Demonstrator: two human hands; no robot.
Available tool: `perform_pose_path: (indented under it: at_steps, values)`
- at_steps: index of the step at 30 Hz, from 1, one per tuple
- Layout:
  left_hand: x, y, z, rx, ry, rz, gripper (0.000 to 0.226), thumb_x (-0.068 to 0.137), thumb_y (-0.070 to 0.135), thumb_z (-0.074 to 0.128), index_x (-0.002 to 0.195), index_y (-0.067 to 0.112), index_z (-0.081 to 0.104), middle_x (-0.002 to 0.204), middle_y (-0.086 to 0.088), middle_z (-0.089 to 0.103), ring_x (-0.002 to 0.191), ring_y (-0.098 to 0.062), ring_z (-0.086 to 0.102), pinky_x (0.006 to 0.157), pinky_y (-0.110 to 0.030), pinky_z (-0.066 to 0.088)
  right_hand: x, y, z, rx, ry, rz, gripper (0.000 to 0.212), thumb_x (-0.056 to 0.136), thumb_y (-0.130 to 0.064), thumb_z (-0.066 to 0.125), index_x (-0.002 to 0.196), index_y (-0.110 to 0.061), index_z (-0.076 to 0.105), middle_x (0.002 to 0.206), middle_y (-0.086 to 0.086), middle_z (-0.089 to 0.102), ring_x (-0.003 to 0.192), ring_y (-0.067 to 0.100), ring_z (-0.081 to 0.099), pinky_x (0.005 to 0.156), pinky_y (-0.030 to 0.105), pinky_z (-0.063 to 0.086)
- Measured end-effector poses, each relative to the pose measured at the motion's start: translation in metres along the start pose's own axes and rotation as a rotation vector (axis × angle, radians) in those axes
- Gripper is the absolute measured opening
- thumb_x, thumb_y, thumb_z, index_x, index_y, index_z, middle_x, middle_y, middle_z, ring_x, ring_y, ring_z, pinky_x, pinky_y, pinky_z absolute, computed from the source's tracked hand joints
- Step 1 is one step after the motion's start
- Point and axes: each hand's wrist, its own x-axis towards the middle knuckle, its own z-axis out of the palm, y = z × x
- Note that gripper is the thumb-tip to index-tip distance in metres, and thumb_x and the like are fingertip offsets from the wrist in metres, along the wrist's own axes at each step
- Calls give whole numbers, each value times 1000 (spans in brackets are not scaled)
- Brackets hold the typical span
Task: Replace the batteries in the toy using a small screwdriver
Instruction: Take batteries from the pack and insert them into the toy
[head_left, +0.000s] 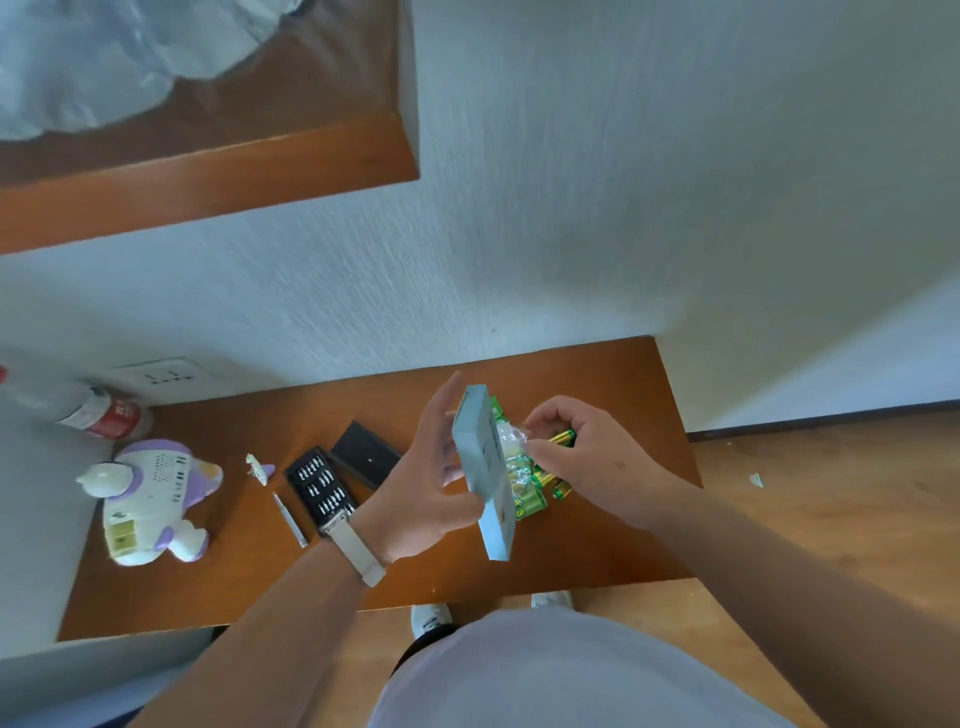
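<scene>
Leftmost on the table, the white-and-purple toy lies with its battery bay uncovered, the removed cover, the small screwdriver and an open bit case just to its right. Centre: left hand grips a pale blue box upright; right hand has its fingers pinched on clear wrap over green-and-gold batteries. Judged step: unpacking fresh cells; next needs the wrap torn free and batteries carried left to the bay, polarity checked.
</scene>
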Motion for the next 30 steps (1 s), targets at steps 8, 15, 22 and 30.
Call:
perform_pose_path:
  at_steps: [8, 15, 22, 30]
  values:
    - [-9, 28, 9, -105, -94, 6, 95, 67, 23, 68, 145, 61, 28, 152, 11, 40, 140, -15, 43, 116, -57, 37, -4, -28, -12, 39, -170, -61, 19, 95, -34, 61, 113, -39, 59, 101, -12, 67, 97, 12, 67, 82, 39, 61]
    - [-2, 32, 13, 320, 54, 78, 66, 76, 58, 60, 138, 56, 39, 125, 18, 52, 114, -7, 54, 96, -30, 50, -7, -36, -15, 110, -138, -73, 7, 93, -33, 65, 101, -34, 66, 93, -10, 70, 89, 19, 69, 81, 40, 59]
    - [11, 32, -1, 753, 83, 186, 111, 67, 101, 15, 141, 23, 44, 114, 14, 47, 87, -1, 51, 68, -13, 37, -5, -34, -21, 257, -185, 73, 10, 93, -26, 65, 88, -17, 67, 77, -3, 67, 65, 6, 59, 58, 22, 48]
    - [15, 36, -7, 950, 166, 219, 94, 65, 97, 40, 126, 27, 54, 118, 15, 56, 102, -5, 52, 88, -28, 45, 1, -40, -20, 300, -257, 128, 32, 94, -36, 64, 99, -4, 65, 82, 1, 65, 67, 7, 59, 60, 21, 49]
